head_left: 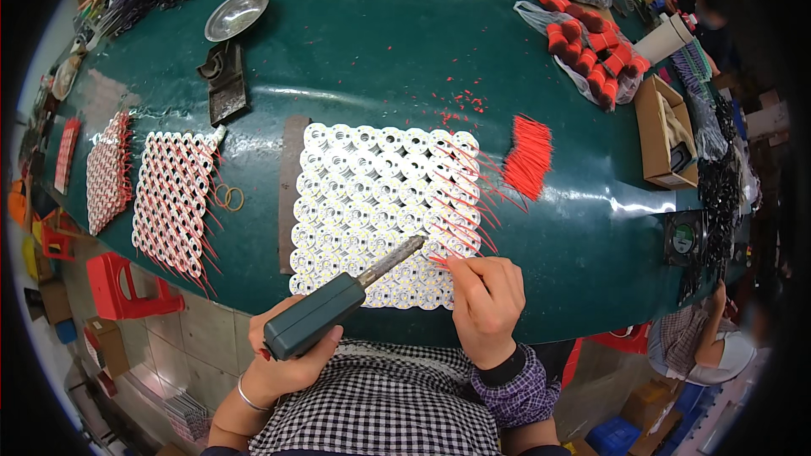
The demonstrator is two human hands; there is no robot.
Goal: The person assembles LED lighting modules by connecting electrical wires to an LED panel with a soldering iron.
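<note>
A panel of round white LED boards lies on the green table in front of me, its left edge along a flat brown bar. My left hand is wrapped round the dark green handle of a soldering iron. The iron's tip slants up and right over the panel's lower right part. Close to that tip, my right hand pinches a thin red wire at the panel. Several red wires stick out from the boards along the right side. Farther right lies a pile of cut red wires.
More wired panels lie at the left, beside yellow rubber bands. A metal bowl and dark metal holder stand behind. At right are bagged red wire bundles and a cardboard box. Another person sits lower right.
</note>
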